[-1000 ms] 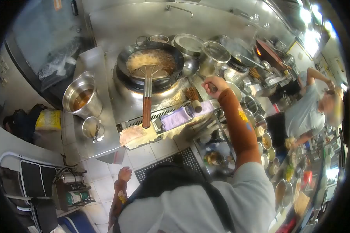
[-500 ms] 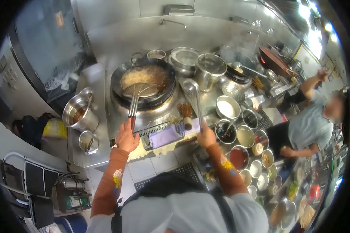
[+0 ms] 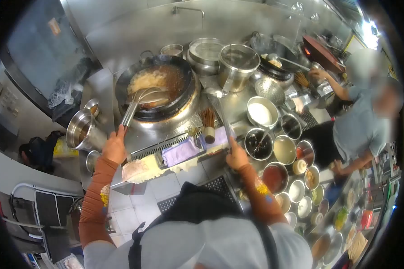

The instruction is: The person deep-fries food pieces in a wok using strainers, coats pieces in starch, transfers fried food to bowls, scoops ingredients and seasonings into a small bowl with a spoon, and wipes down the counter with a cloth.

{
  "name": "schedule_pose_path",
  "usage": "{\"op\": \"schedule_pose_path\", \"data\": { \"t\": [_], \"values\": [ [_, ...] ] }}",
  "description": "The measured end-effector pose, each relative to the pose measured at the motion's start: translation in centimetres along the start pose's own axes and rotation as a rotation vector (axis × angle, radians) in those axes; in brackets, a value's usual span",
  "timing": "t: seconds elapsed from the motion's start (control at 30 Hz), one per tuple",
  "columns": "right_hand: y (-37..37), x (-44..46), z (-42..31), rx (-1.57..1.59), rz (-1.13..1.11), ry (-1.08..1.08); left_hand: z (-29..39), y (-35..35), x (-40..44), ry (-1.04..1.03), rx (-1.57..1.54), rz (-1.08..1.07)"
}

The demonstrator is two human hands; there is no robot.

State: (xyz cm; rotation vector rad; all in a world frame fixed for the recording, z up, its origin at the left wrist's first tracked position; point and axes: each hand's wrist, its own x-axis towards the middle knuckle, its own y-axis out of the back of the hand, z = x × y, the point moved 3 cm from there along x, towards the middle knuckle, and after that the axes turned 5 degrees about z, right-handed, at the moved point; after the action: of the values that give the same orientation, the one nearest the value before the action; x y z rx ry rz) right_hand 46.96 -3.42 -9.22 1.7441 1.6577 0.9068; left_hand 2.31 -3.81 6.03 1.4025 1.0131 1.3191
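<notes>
My left hand is wrapped round the handle end of a metal strainer. The strainer's head rests in the near side of a black wok, where brown liquid and pale foam bubble. My right hand is closed round the long handle of a steel ladle, whose bowl end lies over the steel counter right of the wok. Between my hands lie folded purple cloths and an upright bamboo brush. What lies under the foam is hidden.
Steel pots stand behind the ladle. To the right are a bowl of white liquid, a dark sauce pot, and several other containers. Two people work on the right, one reaching to a second wok. A steel pot stands left.
My left hand has moved left and closed more fully round the strainer handle, which has tilted left. The ladle leans more to the left. Another person has come into sight at the right.
</notes>
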Motion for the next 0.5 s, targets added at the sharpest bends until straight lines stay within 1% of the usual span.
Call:
{"op": "schedule_pose_path", "data": {
  "t": [0.03, 0.07, 0.1, 0.23, 0.27, 0.3, 0.37, 0.4, 0.5],
  "values": [
    [-0.1, 0.3, -0.1, 0.009, -0.004, -0.006, -0.7, 0.4, 0.5, -0.027, -0.021, 0.017],
    [-0.6, 0.4, -0.2, -0.018, 0.057, 0.048, -1.8, 0.2, 0.7, -0.056, -0.056, 0.029],
    [-0.5, 0.6, -0.4, -0.009, 0.051, 0.033, -2.4, 0.1, 1.1, -0.083, -0.085, 0.048],
    [-0.9, 0.4, -0.7, 0.085, 0.03, -0.034, -3.9, -0.1, 2.9, -0.107, -0.37, 0.105],
    [-0.8, 0.1, -1.1, 0.12, 0.015, -0.096, -4.9, -1.2, 3.4, -0.14, -0.357, 0.14],
    [-0.6, -0.1, -1.6, 0.154, 0.006, -0.151, -4.8, -0.9, 3.7, 0.0, -0.458, 0.017],
    [-0.6, -0.5, -2.2, 0.099, 0.05, -0.119, -3.8, 0.8, 3.9, 0.283, -0.65, -0.215],
    [-0.5, -0.5, -2.6, 0.072, 0.077, -0.098, -4.2, 0.7, 4.1, 0.313, -0.721, -0.225],
    [-0.3, -0.7, -3.2, 0.171, 0.049, -0.142, -4.9, -0.3, 5.5, 0.393, -0.911, -0.25]
  ]
}}
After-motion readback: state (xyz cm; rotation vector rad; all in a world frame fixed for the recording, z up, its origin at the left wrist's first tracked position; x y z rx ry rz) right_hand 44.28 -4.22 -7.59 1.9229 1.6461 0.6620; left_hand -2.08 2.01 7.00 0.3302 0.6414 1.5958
